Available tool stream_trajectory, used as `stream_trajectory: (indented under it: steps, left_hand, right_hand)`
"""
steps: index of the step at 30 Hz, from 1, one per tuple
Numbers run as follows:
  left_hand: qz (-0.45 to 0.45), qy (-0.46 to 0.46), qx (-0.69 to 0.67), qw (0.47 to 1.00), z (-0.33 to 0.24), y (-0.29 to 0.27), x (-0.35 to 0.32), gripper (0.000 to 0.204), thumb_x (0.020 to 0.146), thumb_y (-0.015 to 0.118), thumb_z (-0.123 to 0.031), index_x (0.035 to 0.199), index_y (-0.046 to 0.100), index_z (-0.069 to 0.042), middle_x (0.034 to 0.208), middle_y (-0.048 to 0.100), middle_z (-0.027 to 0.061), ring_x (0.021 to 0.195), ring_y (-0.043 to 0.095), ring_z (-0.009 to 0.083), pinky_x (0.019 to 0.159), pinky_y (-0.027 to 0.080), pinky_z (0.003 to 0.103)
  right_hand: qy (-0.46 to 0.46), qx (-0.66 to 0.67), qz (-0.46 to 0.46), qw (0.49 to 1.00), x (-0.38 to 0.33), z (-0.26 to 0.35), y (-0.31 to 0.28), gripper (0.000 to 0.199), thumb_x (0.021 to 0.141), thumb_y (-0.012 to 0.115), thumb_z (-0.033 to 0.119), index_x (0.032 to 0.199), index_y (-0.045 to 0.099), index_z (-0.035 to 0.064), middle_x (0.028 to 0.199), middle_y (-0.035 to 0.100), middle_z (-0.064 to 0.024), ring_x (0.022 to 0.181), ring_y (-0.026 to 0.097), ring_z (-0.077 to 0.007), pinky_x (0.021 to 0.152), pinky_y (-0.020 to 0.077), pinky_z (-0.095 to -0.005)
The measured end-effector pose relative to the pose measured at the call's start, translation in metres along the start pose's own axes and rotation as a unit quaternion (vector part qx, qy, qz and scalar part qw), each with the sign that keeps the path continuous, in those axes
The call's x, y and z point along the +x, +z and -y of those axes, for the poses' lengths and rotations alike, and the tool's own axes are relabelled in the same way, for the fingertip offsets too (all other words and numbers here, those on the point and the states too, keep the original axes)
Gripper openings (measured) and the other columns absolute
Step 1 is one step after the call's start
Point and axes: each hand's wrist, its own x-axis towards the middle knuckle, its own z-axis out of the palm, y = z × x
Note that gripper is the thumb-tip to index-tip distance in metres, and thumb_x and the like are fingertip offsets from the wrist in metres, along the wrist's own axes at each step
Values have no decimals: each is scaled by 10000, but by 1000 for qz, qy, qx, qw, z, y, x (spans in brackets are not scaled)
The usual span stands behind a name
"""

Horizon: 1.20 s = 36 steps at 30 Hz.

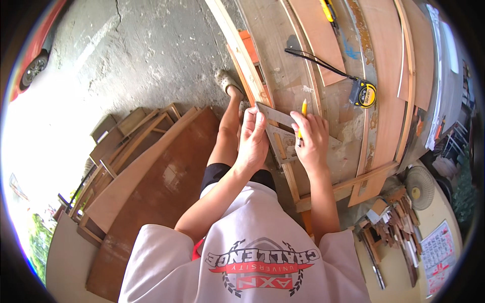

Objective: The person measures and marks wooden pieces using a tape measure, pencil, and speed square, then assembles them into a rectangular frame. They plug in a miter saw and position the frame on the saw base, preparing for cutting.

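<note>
My left hand pinches the corner of a metal triangular square between thumb and fingers, at the edge of a long light wooden strip. The square lies across the strip, part of it covered by my right hand. A yellow pencil stands nearly upright in my right hand, its fingers closed round it over the square. Farther right on the worktable rests a yellow and black tape measure with a black wrist strap.
Plywood pieces and wooden strips cover the table; a yellow utility knife lies at its far side. Stacked boards lean at the left. Wood offcuts and a fan stand at the lower right. A red car is at the far left.
</note>
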Motion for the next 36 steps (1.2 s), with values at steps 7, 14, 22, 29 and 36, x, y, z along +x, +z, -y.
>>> stream_trajectory:
  steps: [7, 14, 22, 29, 36]
  left_hand:
    - [66, -57, 82, 993, -19, -30, 2, 366, 1085, 409, -396, 1235, 546, -92, 1180, 614, 54, 1120, 569, 184, 1000, 432, 368]
    - [-33, -83, 332, 939, -40, -61, -28, 358, 1077, 446, -354, 1108, 628, -47, 1003, 661, 67, 906, 628, 168, 854, 504, 326]
    - [-13, -71, 504, 860, -111, -94, -58, 406, 1040, 509, -439, 1144, 617, -62, 1055, 670, 65, 883, 647, 157, 803, 514, 319]
    - [-51, -9, 586, 809, -190, -106, -63, 425, 1017, 543, -465, 1178, 612, -78, 1071, 669, 68, 913, 656, 186, 803, 507, 338]
    - [10, 123, 673, 729, -246, -29, 24, 364, 1027, 538, -399, 1145, 618, -64, 1060, 686, 70, 904, 674, 190, 759, 518, 338]
  right_hand:
    - [30, 131, -134, 982, -12, 9, -7, 250, 879, 679, 36, 1094, 588, 126, 831, 638, -100, 661, 627, -320, 562, 472, -415]
    - [266, -26, -297, 917, -70, -47, -72, 115, 1010, 564, 131, 1106, 613, 91, 963, 697, -136, 852, 691, -342, 691, 531, -402]
    - [243, -107, -237, 934, -89, -81, -73, 104, 955, 587, 47, 1042, 603, 103, 971, 639, -72, 965, 605, -304, 820, 462, -457]
    - [280, -32, -428, 859, -159, 10, -105, 100, 984, 600, 146, 982, 629, 51, 1063, 546, -152, 926, 572, -326, 789, 457, -413]
    - [564, 180, -215, 777, -250, 81, -68, 293, 999, 581, 250, 972, 656, -33, 776, 648, -211, 705, 638, -336, 713, 492, -402]
